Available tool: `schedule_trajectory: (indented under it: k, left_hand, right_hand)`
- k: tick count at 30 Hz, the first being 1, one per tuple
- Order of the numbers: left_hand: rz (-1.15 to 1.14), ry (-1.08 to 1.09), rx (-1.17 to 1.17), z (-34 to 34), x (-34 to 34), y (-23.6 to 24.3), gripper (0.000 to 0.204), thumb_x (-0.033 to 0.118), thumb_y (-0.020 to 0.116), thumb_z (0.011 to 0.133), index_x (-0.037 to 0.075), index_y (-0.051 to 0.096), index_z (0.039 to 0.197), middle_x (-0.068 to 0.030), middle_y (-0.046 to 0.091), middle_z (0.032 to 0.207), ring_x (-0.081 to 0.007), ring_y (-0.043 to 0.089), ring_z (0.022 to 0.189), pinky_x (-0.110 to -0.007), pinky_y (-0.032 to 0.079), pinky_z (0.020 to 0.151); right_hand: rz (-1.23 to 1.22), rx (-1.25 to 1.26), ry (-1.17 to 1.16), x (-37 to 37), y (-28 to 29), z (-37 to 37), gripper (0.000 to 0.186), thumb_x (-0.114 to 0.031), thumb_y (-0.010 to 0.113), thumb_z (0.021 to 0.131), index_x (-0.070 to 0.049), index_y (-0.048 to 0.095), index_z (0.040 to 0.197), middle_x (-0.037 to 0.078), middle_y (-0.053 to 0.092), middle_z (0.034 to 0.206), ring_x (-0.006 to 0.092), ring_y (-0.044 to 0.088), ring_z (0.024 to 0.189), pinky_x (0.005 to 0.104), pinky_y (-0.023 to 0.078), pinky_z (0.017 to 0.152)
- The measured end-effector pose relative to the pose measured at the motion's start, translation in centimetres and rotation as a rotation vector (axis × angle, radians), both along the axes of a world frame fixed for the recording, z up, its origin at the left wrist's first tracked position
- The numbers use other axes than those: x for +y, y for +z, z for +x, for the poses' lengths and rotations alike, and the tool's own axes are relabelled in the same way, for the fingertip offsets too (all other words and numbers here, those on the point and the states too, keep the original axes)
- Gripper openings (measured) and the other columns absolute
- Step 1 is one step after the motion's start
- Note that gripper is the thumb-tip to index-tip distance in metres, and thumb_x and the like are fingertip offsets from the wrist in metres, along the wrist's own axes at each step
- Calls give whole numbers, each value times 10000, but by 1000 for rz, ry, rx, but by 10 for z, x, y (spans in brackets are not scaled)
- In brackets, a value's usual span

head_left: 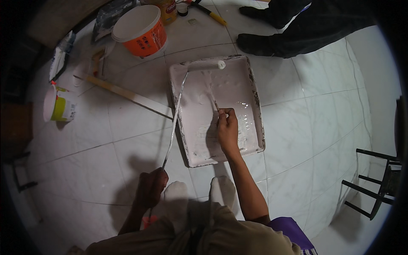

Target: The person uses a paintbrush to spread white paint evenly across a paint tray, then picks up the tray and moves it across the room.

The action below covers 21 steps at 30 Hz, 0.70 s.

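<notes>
i have the tray (258, 114) near the middle of my view, flat on the tiled floor (289, 127) just in front of the wearer's feet (175, 192), its inside coated in pale pinkish paint (193, 102), glossy and wet-looking on the right, and its rim caked and chipped. across its far end i see the roller (205, 65), pale with paint, one round end facing right; i cannot tell from here whether it rests on the tray or hangs just over it. its rod (171, 136) runs back over the left rim to my left hand (151, 185), which is clenched round it outside the tray's near left corner. my right hand (228, 129) is over the tray, pinching a thin stick (215, 103) between thumb and fingers; the stick points toward the roller, and its far end blends into the paint. left of the tray a lath (127, 97) lies aslant on the floor, one end close by the tray's side. farther left sits a small green-and-white tub (63, 105), tipped toward the left. beyond the tray, to the left, i find a white bucket with an orange band (146, 40), a yellow container (168, 12) behind it and a yellow-handled tool (217, 18). far right of those are another person's dark-covered feet (260, 45), and a black metal frame (376, 189) is at the right edge.
</notes>
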<state>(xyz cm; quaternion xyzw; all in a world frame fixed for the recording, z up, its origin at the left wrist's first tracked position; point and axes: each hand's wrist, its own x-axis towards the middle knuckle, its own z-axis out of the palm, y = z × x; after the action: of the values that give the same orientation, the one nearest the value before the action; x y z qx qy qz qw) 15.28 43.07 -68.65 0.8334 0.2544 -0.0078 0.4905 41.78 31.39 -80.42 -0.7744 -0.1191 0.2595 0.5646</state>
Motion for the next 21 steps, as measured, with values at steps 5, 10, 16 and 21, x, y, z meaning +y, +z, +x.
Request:
schedule_trajectory:
  k: [5, 10, 16, 21]
  left_hand:
    - [32, -6, -16, -6, 2, -5, 335, 248, 442, 984, 37, 530, 740, -86, 497, 577, -221, 476, 472, -367, 395, 504]
    - [-28, 30, 20, -6, 1, -4, 343, 245, 438, 992, 38, 526, 733, -87, 490, 569, -217, 468, 470, -363, 392, 504]
    - [30, 17, -56, -3, 0, -7, 373, 259, 427, 1010, 36, 517, 726, -86, 479, 554, -206, 474, 466, -363, 388, 504]
    - [-18, 37, -18, -1, 0, 0, 369, 250, 425, 1011, 34, 514, 725, -85, 480, 555, -206, 472, 466, -367, 385, 503]
  right_hand:
    - [30, 161, 84, 6, 15, -11, 184, -116, 461, 1038, 26, 572, 1074, 70, 551, 747, 138, 510, 670, 313, 441, 639]
    - [60, 62, 44, 3, -3, -7, 171, -137, 475, 1044, 6, 568, 1056, 26, 508, 680, 110, 455, 609, 301, 386, 574]
    - [-30, 16, 125, -4, -4, -5, 184, -184, 501, 1064, -12, 560, 1035, -47, 438, 634, 53, 381, 554, 260, 317, 501]
    - [50, -83, -93, 7, -6, -7, 232, -207, 508, 1062, 8, 579, 1013, -28, 464, 644, 61, 397, 573, 273, 351, 526]
